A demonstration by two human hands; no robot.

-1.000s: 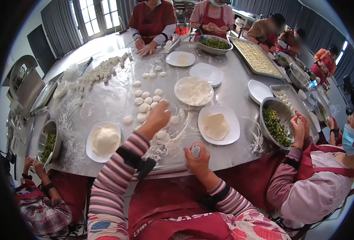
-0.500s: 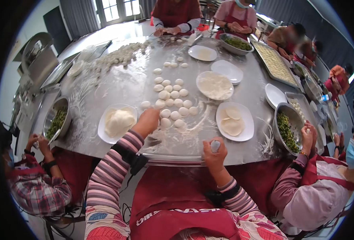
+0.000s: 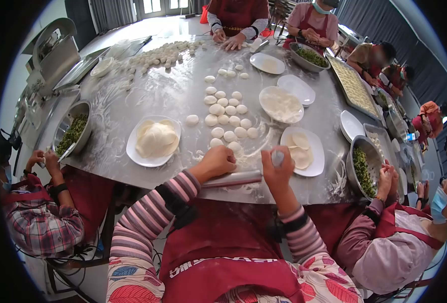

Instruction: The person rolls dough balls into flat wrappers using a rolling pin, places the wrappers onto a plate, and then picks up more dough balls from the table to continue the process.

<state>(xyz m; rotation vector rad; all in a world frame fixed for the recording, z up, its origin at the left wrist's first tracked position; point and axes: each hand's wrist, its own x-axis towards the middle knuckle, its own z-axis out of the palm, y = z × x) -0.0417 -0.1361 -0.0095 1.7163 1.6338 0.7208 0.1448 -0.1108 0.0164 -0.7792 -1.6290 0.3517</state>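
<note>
My right hand (image 3: 277, 169) is closed around one end of a metal rolling pin (image 3: 232, 179), which lies across the near edge of the table. Just above the pin, my left hand (image 3: 216, 161) has its fingers curled together on the floured steel; whatever they pinch is hidden. Small flattened dough pieces (image 3: 223, 119) are spread in front of it, the closest beside its fingertips. A white plate (image 3: 133, 151) to the left bears a pile of rolled dough wrappers (image 3: 158, 139). On the right, another white plate (image 3: 317, 159) holds several thin wrappers (image 3: 300, 151).
A plate of flour (image 3: 281, 104) sits beyond the right wrappers. Bowls of green filling stand left (image 3: 85, 123) and right (image 3: 352, 166), beside seated co-workers. More dough pieces (image 3: 165, 55) lie at the far left. A filled tray (image 3: 352, 86) is at the far right.
My left hand has moved right and nearer, away from the dough pieces' left side. My right hand has lifted the rolling pin from the table edge onto the surface. The view has shifted slightly.
</note>
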